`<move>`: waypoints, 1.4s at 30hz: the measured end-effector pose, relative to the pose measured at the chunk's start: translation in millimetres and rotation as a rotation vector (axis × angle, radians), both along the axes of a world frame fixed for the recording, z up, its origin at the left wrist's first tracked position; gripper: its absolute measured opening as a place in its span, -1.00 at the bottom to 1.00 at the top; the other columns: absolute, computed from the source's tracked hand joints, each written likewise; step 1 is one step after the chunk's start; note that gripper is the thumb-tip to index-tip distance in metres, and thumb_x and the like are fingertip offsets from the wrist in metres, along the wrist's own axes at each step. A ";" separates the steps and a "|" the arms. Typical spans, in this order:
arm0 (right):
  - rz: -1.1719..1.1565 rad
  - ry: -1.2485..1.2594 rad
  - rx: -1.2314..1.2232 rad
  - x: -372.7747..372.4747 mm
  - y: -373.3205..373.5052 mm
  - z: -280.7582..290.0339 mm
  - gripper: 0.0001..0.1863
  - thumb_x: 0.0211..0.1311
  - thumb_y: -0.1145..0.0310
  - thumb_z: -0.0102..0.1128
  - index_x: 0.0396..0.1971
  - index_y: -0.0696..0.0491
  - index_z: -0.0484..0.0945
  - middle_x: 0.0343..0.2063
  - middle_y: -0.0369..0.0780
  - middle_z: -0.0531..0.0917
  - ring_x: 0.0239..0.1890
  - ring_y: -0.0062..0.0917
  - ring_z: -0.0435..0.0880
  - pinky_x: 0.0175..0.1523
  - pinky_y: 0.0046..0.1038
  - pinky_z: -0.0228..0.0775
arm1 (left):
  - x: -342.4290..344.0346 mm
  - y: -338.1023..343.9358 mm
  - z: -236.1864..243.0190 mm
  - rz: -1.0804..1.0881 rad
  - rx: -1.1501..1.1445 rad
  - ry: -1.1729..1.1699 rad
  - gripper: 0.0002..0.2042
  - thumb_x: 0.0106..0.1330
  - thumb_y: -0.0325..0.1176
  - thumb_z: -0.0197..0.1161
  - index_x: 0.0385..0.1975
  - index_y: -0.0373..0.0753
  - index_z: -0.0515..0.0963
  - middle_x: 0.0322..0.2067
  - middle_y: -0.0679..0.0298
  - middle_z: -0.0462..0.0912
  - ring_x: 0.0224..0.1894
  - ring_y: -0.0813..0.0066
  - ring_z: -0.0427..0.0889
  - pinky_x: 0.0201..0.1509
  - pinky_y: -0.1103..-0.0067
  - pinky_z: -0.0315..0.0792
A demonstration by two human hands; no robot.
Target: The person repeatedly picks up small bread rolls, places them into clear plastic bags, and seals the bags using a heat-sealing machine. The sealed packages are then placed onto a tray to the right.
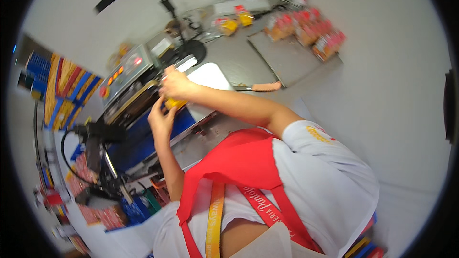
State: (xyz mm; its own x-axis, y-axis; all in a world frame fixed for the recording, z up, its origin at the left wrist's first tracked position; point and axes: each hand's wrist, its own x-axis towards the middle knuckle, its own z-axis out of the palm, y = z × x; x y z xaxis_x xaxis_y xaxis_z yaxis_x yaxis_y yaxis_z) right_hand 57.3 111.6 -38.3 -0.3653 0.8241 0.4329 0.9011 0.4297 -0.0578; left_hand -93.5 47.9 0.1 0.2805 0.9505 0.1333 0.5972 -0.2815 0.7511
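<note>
My left hand [161, 117] has its thumb and fingers closed at the edge of a small yellow package [176, 103]. Just above it, my right hand [175, 84] is bent over the same package, its fingers closed at the top and partly hidden. Both hands are in front of a long sealing machine [125, 84] with lit red and orange indicators. Below them runs a blue conveyor belt [143, 138]. A white board [209, 77] lies beside my right forearm. The package's exact contents are blurred.
A knife [265, 87] with a pinkish handle lies past my right forearm. Several bagged goods [306, 26] stand on the steel table [229, 57], with yellow packs [244, 16] further back. A black lamp stand [193, 51] rises behind the board. Blue crates [71, 86] are stacked at left.
</note>
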 end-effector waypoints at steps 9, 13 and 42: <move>-0.479 0.068 0.254 225.2 -59.4 36.3 -0.74 -0.01 0.26 0.19 -0.35 0.09 0.63 -0.30 -0.09 0.61 -0.11 -0.22 0.53 0.07 -0.20 0.30 | -25.5 3.5 -10.0 0.066 -0.093 -0.093 -0.49 0.08 -0.64 0.30 0.10 -0.29 0.44 0.01 0.04 0.51 -0.06 0.28 0.62 -0.07 0.50 0.58; -1.326 -0.261 0.197 438.9 -180.9 16.3 -0.79 0.09 0.30 0.14 -0.41 0.14 0.61 -0.37 -0.03 0.62 -0.28 -0.22 0.61 -0.21 -0.21 0.45 | -37.1 0.0 -4.0 0.084 -0.102 -0.036 -0.49 0.07 -0.66 0.28 0.10 -0.26 0.44 0.05 0.03 0.47 -0.02 0.26 0.59 -0.08 0.51 0.59; 0.244 1.204 -0.372 191.9 -114.9 166.4 -0.02 0.30 -0.11 -0.02 0.37 0.14 -0.40 -0.24 -0.19 0.61 0.00 -0.61 0.45 0.31 -0.36 -0.01 | 128.6 19.4 27.7 -0.631 -0.830 -1.155 -0.56 0.39 -0.03 -0.01 0.06 -0.26 0.38 -0.04 0.22 0.55 -0.03 0.47 0.57 0.07 0.50 0.46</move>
